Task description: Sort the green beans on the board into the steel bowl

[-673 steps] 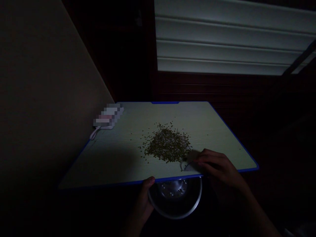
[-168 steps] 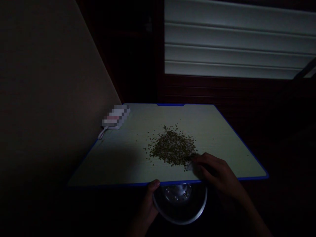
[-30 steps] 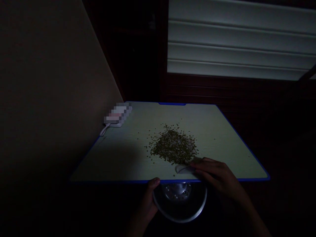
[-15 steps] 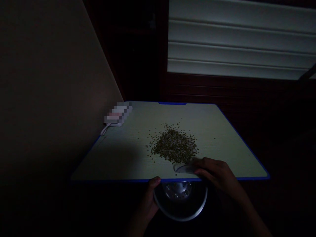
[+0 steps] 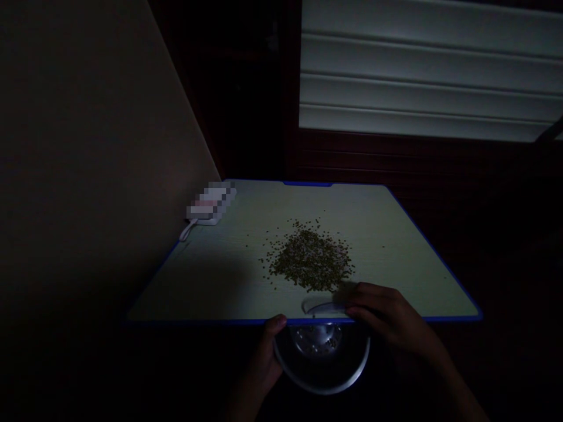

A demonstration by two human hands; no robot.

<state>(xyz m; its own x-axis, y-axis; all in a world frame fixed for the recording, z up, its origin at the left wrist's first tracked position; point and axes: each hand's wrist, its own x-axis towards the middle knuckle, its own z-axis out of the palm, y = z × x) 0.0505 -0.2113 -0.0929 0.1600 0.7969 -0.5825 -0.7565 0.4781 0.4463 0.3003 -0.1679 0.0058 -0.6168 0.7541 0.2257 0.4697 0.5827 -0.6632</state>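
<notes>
A heap of small olive-brown beans or seeds lies on the pale, blue-edged tabletop, with stray ones around it. In my right hand, pinched between thumb and fingers, is a thin translucent curved scraper. It rests flat near the front edge, in front of the heap, with a single bean beside it. My left hand grips the left side of a shiny metal bowl, its thumb up against the table edge. Several beans sit in the bowl, whose far part is hidden under the tabletop.
A white device with a wrist strap, partly pixelated, lies at the table's back left corner. A wall rises along the left. Behind stand dark wood and a slatted white panel. The room is dim.
Over the last second my right hand has drawn the scraper toward the front edge, away from the heap. My left hand and the bowl have stayed in place.
</notes>
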